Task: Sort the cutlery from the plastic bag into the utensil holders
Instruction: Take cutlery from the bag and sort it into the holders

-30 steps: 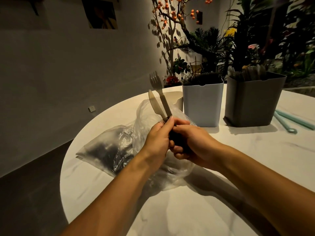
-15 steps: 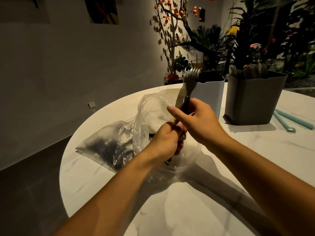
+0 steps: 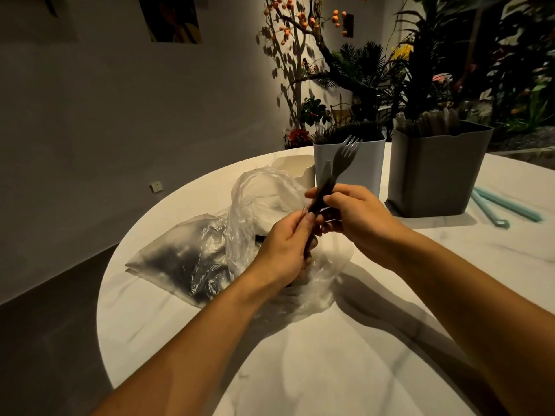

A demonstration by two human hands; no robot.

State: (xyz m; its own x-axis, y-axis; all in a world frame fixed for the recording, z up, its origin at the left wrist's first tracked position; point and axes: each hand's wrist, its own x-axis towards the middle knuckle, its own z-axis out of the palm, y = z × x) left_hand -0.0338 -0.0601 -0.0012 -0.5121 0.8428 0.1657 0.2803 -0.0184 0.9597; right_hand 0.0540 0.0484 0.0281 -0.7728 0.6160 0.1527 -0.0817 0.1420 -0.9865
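A dark plastic fork (image 3: pixel 347 154) and a dark knife (image 3: pixel 325 175) stand upright together above a clear plastic bag (image 3: pixel 210 250) that lies crumpled on the round white table (image 3: pixel 330 370). My left hand (image 3: pixel 285 250) grips the lower handles of the two pieces. My right hand (image 3: pixel 354 217) pinches them higher up, just below the fork's head. Behind them a white utensil holder (image 3: pixel 366 172) holds dark forks, and a grey utensil holder (image 3: pixel 435 172) to its right holds pale cutlery. More dark cutlery shows through the bag at its left end.
A pale third container (image 3: pixel 292 166) stands partly hidden behind the bag, left of the white holder. Two light-blue straws (image 3: pixel 504 208) lie right of the grey holder. Plants and a branch with orange berries (image 3: pixel 303 25) crowd the space beyond the table's far edge.
The fork and knife have tilted from leaning left to upright and to the right. My right hand rose from beside the left hand onto the handles, higher up.
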